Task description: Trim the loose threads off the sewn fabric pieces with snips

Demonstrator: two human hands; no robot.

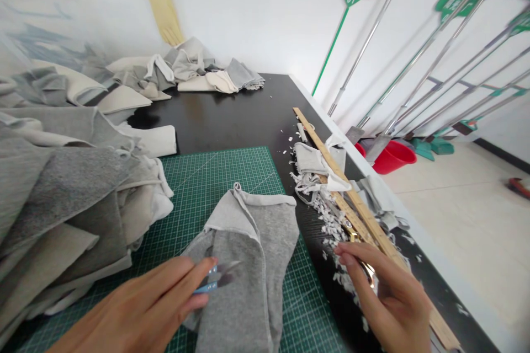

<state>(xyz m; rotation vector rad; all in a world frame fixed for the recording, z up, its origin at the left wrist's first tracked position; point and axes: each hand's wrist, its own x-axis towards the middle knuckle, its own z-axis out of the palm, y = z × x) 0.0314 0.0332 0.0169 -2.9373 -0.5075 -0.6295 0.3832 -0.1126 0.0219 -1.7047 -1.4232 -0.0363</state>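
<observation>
The left hand is pinching a small pair of blue-handled snips between thumb and fingers, closed around the handles, with the short metal blades pointing right. The snips are lying over a grey fabric piece, which is resting on the green cutting mat near the mat's right edge; the piece is showing a folded pale hem along its top. The palm of this hand is hovering over the mat's lower part, and its fingertips are touching the cloth.

The right hand is reaching with curled fingers onto a scatter of white fabric scraps on the black table, just right of the mat. Its fingertips are pressing down among the scraps beside a wooden ruler; whether they are gripping anything is hard to tell, though something small and shiny is showing under them. The ruler is lying slantwise along the table's right side, with more grey offcuts draped over it.

A tall heap of grey and cream cloth is filling the left side, overlapping the mat's edge. Another pile of cloth is sitting at the table's far end. Beyond the table, metal poles are leaning against the white wall above a red basin.
</observation>
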